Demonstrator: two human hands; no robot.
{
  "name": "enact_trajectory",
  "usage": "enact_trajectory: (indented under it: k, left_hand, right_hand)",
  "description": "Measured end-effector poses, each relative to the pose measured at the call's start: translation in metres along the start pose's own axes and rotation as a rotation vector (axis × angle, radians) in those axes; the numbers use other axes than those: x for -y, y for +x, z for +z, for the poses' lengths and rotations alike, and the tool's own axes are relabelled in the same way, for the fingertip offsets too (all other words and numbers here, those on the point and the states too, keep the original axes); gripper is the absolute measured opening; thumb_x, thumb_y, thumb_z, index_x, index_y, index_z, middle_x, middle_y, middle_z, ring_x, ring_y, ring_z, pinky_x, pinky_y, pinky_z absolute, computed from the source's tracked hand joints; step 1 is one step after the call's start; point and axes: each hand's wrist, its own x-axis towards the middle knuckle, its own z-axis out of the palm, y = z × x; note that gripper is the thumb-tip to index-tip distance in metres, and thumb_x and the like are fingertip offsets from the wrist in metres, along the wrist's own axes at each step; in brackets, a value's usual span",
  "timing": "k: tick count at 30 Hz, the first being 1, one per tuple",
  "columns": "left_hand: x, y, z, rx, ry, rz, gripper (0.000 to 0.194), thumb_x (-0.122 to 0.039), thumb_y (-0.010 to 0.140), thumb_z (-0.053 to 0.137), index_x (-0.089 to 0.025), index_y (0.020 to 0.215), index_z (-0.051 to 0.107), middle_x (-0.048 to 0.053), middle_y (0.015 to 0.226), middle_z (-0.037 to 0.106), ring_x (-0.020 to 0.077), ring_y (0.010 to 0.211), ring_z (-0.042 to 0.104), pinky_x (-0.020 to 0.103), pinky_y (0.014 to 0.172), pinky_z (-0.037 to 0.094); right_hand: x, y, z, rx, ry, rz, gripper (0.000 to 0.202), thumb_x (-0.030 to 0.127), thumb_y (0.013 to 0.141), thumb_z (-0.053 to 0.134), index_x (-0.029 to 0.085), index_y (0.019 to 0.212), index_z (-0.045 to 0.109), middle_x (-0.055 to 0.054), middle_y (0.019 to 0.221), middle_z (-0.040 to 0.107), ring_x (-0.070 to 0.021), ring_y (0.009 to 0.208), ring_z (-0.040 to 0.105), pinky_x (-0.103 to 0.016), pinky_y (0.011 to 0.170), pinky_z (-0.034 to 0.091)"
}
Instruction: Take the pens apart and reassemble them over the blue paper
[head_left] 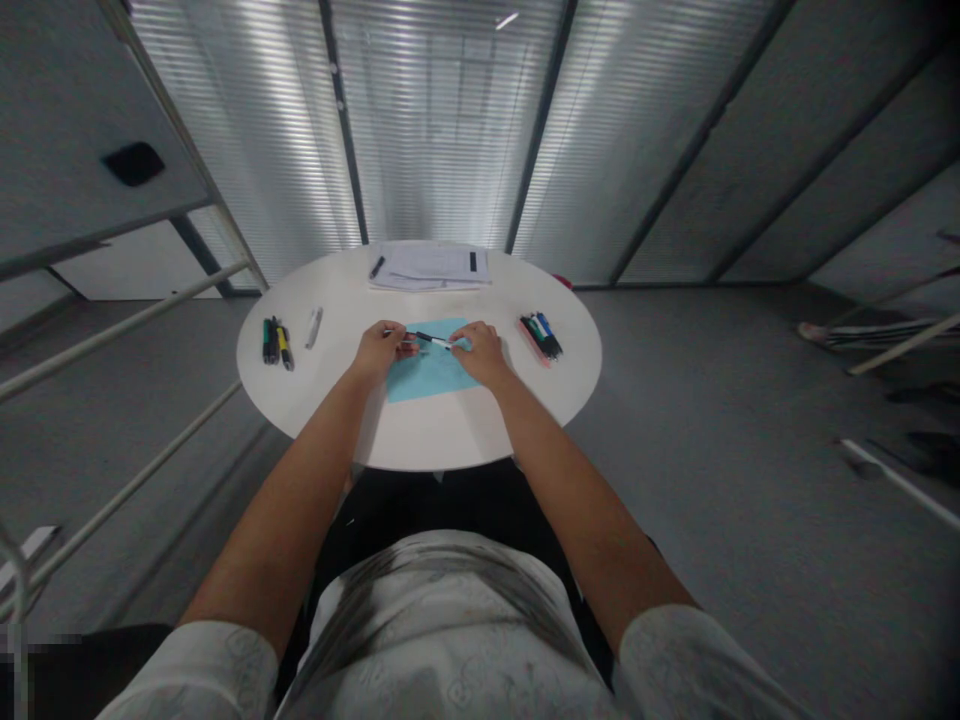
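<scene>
Fingers (pixel 466 330) of the right hand (pixel 484 353), seen in the head view, are pinched on the white end of a slim black-and-white pen (pixel 433 341), right there between both hands over a blue sheet (pixel 431 382)! The left hand (pixel 377 352) has its fingers curled by the dark end; whether they grip it, I can't tell. Out left of those fingers lie green and yellow markers (pixel 276 342) and a lone white marker (pixel 313 327); off right, bunched pens (pixel 538 338). Progress? Looks mid-handling: bunches untouched, this pen not yet set down, the remainder unclear.
</scene>
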Motion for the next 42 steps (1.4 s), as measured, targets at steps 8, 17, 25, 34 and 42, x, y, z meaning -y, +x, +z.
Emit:
enact_trajectory:
  k: [8,17,25,34,42]
  left_hand:
    - [0.003,0.002,-0.001,0.05,0.054,0.007,0.017,-0.018,0.079,0.068,-0.015,0.081,0.052,0.005,0.073,0.066,0.012,0.058,0.064,0.032,0.065,0.055]
    - [0.002,0.004,-0.001,-0.086,0.013,0.033,0.01,-0.018,0.083,0.06,-0.017,0.083,0.05,0.004,0.076,0.066,0.012,0.055,0.063,0.033,0.061,0.055]
    - [0.005,0.008,-0.003,-0.096,0.077,0.041,0.011,-0.022,0.079,0.063,-0.018,0.081,0.053,0.0,0.067,0.061,0.0098,0.046,0.055,0.027,0.051,0.05]
    - [0.01,0.0,0.001,0.074,0.372,0.174,0.008,-0.015,0.072,0.068,-0.017,0.075,0.061,0.003,0.064,0.064,0.0091,0.045,0.05,0.021,0.044,0.038]
    - [0.014,0.001,-0.001,0.167,0.571,0.25,0.007,-0.017,0.072,0.066,-0.018,0.079,0.067,0.0,0.053,0.058,0.0125,0.047,0.052,0.023,0.048,0.039]
  right_hand:
    - [0.002,-0.001,0.001,0.07,0.119,-0.117,0.014,0.035,0.086,0.059,0.026,0.09,0.069,0.0,0.092,0.071,-0.0188,0.094,0.057,-0.037,0.091,0.035]
    - [-0.004,0.005,0.003,-0.012,0.114,-0.041,0.013,0.03,0.086,0.058,0.024,0.086,0.069,0.0,0.091,0.07,-0.0174,0.091,0.059,-0.033,0.088,0.037]
    - [-0.001,0.002,0.004,0.017,-0.061,-0.049,0.012,0.032,0.085,0.059,0.025,0.085,0.069,-0.004,0.092,0.067,-0.0217,0.093,0.056,-0.037,0.084,0.037]
    - [0.004,-0.002,0.002,0.087,-0.107,-0.111,0.011,0.029,0.083,0.062,0.028,0.091,0.07,-0.004,0.096,0.063,-0.0222,0.097,0.052,-0.037,0.085,0.035]
    - [0.007,-0.004,0.001,0.119,-0.118,-0.174,0.013,0.03,0.086,0.06,0.027,0.091,0.072,-0.006,0.1,0.062,-0.0234,0.101,0.05,-0.038,0.087,0.035]
